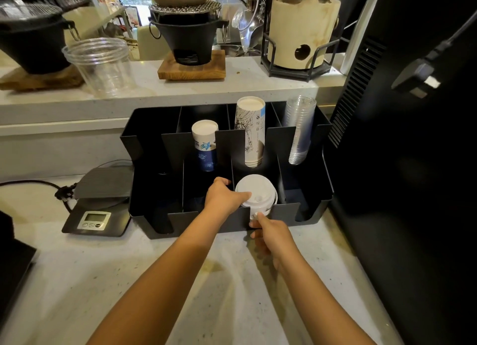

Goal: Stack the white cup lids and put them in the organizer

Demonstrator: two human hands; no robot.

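A stack of white cup lids sits in a front compartment of the black organizer, third slot from the left. My left hand reaches over the front wall and grips the stack's left side, thumb lying on the top lid. My right hand is in front of the organizer, its fingertips touching the stack's lower edge through the slot in the front wall. The lower lids are mostly hidden by the wall.
The organizer's back slots hold blue-and-white paper cups, printed paper cups and clear plastic cups. A digital scale lies to the left. A black machine stands close on the right. Stoves and a clear tub occupy the raised shelf.
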